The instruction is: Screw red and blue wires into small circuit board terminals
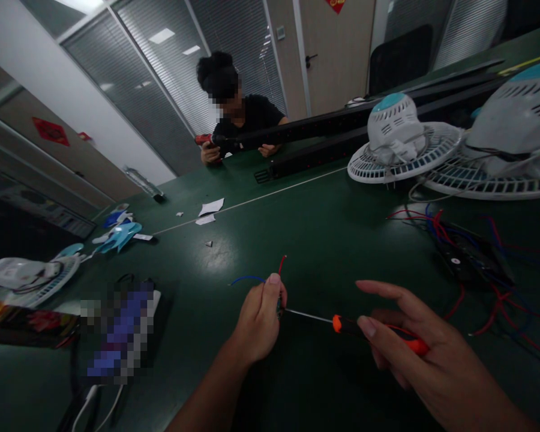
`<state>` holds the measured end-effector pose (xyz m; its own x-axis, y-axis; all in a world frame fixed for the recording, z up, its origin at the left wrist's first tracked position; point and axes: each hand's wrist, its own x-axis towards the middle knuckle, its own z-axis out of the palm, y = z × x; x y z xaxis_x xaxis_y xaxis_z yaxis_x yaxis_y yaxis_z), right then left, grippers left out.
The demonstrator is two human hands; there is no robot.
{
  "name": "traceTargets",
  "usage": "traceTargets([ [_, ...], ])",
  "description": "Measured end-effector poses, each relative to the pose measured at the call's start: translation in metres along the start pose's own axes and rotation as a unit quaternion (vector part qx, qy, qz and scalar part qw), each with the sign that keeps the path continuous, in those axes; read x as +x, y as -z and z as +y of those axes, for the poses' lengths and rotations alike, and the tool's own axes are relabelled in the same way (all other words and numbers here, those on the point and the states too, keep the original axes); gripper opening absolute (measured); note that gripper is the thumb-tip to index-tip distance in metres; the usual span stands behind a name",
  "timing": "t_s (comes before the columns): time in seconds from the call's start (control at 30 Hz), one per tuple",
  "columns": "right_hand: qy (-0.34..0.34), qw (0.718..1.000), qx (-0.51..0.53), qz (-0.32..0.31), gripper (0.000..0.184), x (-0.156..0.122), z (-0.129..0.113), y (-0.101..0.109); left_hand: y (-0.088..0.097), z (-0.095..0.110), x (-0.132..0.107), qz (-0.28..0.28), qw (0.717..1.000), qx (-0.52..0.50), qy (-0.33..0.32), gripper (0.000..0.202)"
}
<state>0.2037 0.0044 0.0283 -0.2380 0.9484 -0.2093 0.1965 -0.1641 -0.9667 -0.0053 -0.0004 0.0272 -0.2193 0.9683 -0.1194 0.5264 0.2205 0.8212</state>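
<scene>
My left hand (261,315) is closed around a small part with a red wire (282,264) and a blue wire (247,278) sticking out of it. Most of that part is hidden by my fingers; only a dark edge shows at the right. In my right hand (425,348) lies a screwdriver (357,327) with an orange and black handle, the thumb against the handle and the index finger lifted off it. Its thin shaft points left, and the tip meets the part in my left hand.
At right sits a dark board (468,255) with red and blue wires. Behind it are upturned white fan units (396,141) and long black bars (315,156). Across the table a person (247,120) holds a red power tool (204,139). Paper scraps (211,207) and a bottle (144,183) lie farther left.
</scene>
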Motion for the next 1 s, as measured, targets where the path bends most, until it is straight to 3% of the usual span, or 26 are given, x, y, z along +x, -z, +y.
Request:
traceTargets([
  [0.3, 0.025, 0.999, -0.005, -0.030, 0.045, 0.005, 0.008, 0.003, -0.001, -0.004, -0.001, 0.001, 1.000, -0.004, 0.013, 0.051],
  [0.5, -0.004, 1.000, 0.009, 0.005, 0.043, 0.001, 0.002, 0.000, -0.001, 0.000, -0.001, -0.005, 1.000, -0.007, 0.013, 0.051],
  [0.7, 0.022, 0.999, -0.009, -0.047, 0.047, 0.007, 0.012, 0.006, 0.000, 0.002, -0.001, 0.000, 1.000, -0.003, 0.006, 0.050],
  [1.0, 0.031, 0.998, -0.023, -0.054, 0.047, 0.006, 0.015, 0.007, 0.000, -0.001, -0.001, -0.005, 1.000, -0.008, 0.008, 0.049],
])
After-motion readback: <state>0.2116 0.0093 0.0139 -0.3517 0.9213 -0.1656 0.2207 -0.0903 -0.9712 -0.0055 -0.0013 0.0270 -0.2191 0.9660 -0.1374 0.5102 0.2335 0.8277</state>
